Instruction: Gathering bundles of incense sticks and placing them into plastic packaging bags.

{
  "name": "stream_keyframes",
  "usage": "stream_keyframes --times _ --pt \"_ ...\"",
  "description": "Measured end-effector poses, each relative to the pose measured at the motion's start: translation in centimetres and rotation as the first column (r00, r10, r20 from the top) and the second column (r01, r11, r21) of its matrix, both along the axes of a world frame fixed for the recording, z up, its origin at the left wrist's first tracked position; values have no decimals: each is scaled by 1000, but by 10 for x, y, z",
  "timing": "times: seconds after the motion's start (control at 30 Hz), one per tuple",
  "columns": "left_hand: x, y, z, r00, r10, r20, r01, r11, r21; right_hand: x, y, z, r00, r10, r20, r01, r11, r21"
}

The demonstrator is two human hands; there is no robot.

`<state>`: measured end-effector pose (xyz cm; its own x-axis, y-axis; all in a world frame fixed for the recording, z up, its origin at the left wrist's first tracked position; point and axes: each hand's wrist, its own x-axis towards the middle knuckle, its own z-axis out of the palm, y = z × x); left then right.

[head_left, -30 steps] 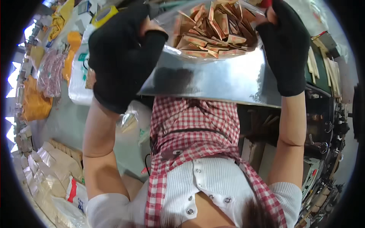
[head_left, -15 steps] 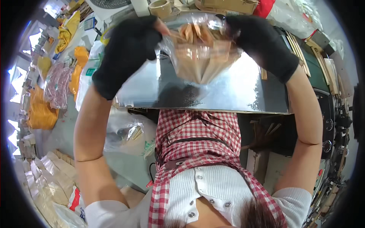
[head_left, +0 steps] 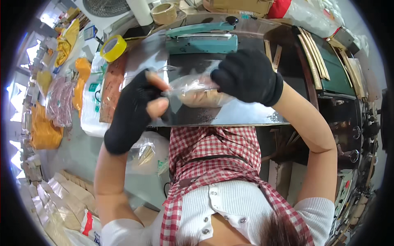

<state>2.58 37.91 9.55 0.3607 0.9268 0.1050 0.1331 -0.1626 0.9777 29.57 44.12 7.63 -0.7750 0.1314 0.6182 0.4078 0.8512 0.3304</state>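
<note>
While both elbows bend outward, left hand pinching clear bag, right hand clamped on it.

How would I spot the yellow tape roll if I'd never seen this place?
Start at the shiny metal table and find the teal sealing machine at its back. The yellow tape roll lies off the table's left corner. The roll behind the machine is brown instead.

Both forearms reached up from the lower edge, bare from the elbow to the wrist. The left hand, in a black fingerless glove, was raised with thumb and forefinger pinched together, bare fingertips pointing right. The right hand, in a full black glove, was curled closed, knuckles upward, close beside the left.
</note>
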Motion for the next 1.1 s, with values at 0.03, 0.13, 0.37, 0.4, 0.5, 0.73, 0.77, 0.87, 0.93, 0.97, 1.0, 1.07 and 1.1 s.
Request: stream_keyframes --times 0.03,0.13,0.37,0.4,0.5,0.73,0.77,0.87,0.93,0.97,1.0,1.07,1.1 --pt "-5 -4 -19 999 52 3 -51 965 259 -3 -8 6 996 84 -12 -82 990 112" --pt "18 -12 -57 902 266 -339 -27 820 572 -17 -23 17 976 219 7 -216 955 204" --pt "43 42 -128 985 170 -29 -171 946 -275 -43 126 -4 903 -400 157 429 864 -263" --pt "43 59 -132 986 147 84 -93 884 -458 -11 161 -25 958 -51 -283 -26 964 -263" --pt "64 93 -149 830 255 496 156 748 -645 76 230 -113 542 -787 -295 653 615 -441" --pt "76 160 -181 932 136 336 18 908 -419 -16 209 -28 901 -348 -260 290 927 -236" --pt "73 167 -162 966 144 215 -56 928 -369 -10 202 -30 908 -352 -226 290 920 -265" --pt "62 191 -193 945 136 299 38 860 -510 36 214 -103 823 -523 -219 432 828 -357" --pt "63 194 -203 816 175 552 337 632 -698 50 209 -146 807 -504 -308 319 811 -491" --pt "60 194 -205 816 186 548 339 614 -713 50 208 -158 814 -470 -342 296 841 -453" --pt "57 193 -209 796 217 564 356 586 -728 45 209 -172 783 -431 -448 232 871 -433" --pt "49 187 -196 859 261 441 221 588 -778 40 220 -200 724 -357 -590 296 934 -202" --pt "44 182 -196 859 261 440 226 579 -783 43 221 -208 740 -349 -576 231 935 -269"
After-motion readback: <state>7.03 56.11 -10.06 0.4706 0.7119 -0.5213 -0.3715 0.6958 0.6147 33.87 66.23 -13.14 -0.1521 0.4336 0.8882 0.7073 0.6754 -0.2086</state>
